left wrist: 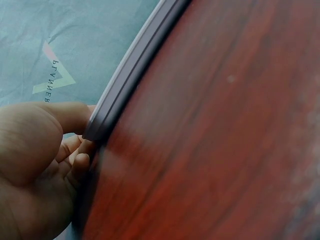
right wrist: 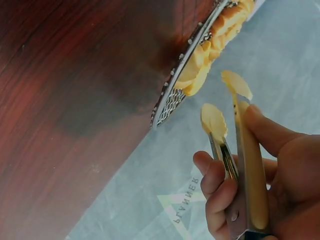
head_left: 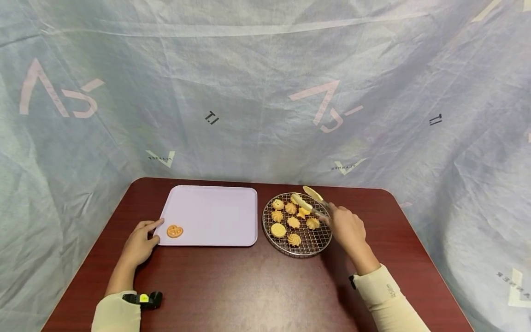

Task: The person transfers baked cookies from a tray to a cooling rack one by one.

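At its near left corner, a pale lilac tray (head_left: 215, 214) is pinched by my left hand (head_left: 138, 242); the left wrist view shows the tray rim (left wrist: 132, 67) between thumb and fingers. One pretzel-shaped cookie (head_left: 174, 231) lies on the tray close to that hand. My right hand (head_left: 347, 227) grips metal tongs (right wrist: 245, 165) with pale yellow tips, held over the far right of a round wire rack (head_left: 317, 240). The tips stand apart, with nothing visible between them. Several cookies lie on the rack, among them a round one (head_left: 278, 230) and a swirled one (head_left: 294, 240).
Tray and rack stand side by side on a dark red wooden table (head_left: 232, 286), a narrow gap between them. A grey-blue cloth (head_left: 257, 92) with printed letters hangs behind and around the table. A black strap with a small device (head_left: 149, 299) sits on the left wrist.
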A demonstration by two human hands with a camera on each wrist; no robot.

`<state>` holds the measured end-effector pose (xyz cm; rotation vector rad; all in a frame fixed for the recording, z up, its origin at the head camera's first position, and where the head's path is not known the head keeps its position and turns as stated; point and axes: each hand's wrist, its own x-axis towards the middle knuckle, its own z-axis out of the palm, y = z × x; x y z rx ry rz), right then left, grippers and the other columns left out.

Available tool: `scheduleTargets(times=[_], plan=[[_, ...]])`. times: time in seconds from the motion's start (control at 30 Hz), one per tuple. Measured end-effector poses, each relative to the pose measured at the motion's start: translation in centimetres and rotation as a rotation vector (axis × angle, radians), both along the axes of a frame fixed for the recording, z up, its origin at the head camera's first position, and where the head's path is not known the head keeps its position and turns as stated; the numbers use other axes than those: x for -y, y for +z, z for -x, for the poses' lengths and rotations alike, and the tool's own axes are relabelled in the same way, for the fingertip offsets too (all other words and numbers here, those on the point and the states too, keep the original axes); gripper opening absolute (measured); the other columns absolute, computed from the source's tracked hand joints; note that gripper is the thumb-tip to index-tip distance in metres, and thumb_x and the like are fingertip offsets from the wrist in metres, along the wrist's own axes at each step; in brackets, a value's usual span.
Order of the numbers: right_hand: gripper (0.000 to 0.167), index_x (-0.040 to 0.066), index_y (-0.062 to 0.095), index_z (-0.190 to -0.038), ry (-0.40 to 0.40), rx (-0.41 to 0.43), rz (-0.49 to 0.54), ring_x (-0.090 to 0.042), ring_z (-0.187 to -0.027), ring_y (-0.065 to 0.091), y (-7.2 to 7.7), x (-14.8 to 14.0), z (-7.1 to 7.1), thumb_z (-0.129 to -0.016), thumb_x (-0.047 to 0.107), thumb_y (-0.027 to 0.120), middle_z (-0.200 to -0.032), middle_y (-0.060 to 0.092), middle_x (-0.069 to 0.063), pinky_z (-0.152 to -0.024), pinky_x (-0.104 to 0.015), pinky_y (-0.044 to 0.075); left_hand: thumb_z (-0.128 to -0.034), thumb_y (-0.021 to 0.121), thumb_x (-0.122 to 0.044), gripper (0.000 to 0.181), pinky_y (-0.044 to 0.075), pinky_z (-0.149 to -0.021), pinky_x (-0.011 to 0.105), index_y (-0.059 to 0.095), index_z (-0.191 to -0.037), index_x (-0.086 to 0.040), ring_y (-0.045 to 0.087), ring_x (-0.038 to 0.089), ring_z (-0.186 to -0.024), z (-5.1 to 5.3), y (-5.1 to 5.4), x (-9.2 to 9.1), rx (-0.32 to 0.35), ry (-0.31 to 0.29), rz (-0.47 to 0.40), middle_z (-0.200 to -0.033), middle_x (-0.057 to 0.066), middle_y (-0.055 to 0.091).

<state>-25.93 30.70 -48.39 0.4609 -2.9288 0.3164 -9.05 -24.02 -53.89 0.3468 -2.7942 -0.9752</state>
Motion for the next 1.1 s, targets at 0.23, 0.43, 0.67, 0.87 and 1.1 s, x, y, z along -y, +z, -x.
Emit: scheduleTargets(times=[0.23, 0.43, 0.67, 0.87, 1.1], plan=[[0.059, 0.007, 0.064, -0.136, -0.016, -0.030, -0.040, -0.044, -0.076, 0.066, -0.3, 0.5, -0.1, -0.088, 0.039, 0.079, -0.099, 0.068, -0.019, -0.056, -0.056, 0.050, -0.0942, 0.056, 0.002, 0.055, 0.038, -0.099, 0.066, 0.050, -0.148, 0.005, 0.049, 0.048, -0.121, 0.0, -0.2, 0.0, 0.002, -0.001, -0.006, -0.138, 0.032, 0.045], [0.059, 0.009, 0.064, -0.135, -0.013, -0.034, -0.047, -0.043, -0.072, 0.065, -0.3, 0.7, -0.2, -0.087, 0.038, 0.081, -0.097, 0.067, -0.018, -0.054, -0.054, 0.049, -0.0939, 0.056, 0.003, 0.054, 0.038, -0.099, 0.066, 0.051, -0.148, 0.005, 0.049, 0.048, -0.121, 0.2, -0.4, 0.2, -0.011, -0.001, -0.002, -0.138, 0.032, 0.045], [0.063, 0.009, 0.063, -0.139, -0.013, -0.020, -0.039, -0.044, -0.076, 0.067, -0.1, 0.8, -0.4, -0.086, 0.038, 0.082, -0.105, 0.069, -0.019, -0.056, -0.055, 0.050, -0.0934, 0.057, 0.003, 0.054, 0.039, -0.098, 0.066, 0.051, -0.147, 0.005, 0.049, 0.048, -0.121, 0.4, -0.4, 0.3, -0.021, -0.004, 0.006, -0.137, 0.032, 0.046], [0.065, 0.007, 0.062, -0.141, 0.003, -0.027, -0.029, -0.043, -0.077, 0.067, -0.1, 1.1, -0.6, -0.087, 0.040, 0.081, -0.107, 0.070, -0.020, -0.058, -0.054, 0.051, -0.0939, 0.056, 0.003, 0.054, 0.039, -0.097, 0.066, 0.051, -0.148, 0.005, 0.050, 0.048, -0.120, 0.4, -0.2, 0.3, -0.016, -0.007, 0.004, -0.138, 0.032, 0.045], [0.065, 0.013, 0.064, -0.141, 0.042, -0.043, 0.005, -0.042, -0.073, 0.067, 0.3, 2.2, -1.1, -0.086, 0.043, 0.080, -0.097, 0.068, -0.016, -0.056, -0.054, 0.051, -0.0947, 0.056, 0.003, 0.054, 0.038, -0.098, 0.066, 0.050, -0.149, 0.004, 0.049, 0.048, -0.121, 0.4, -0.2, 0.3, 0.002, -0.004, -0.006, -0.139, 0.032, 0.044]])
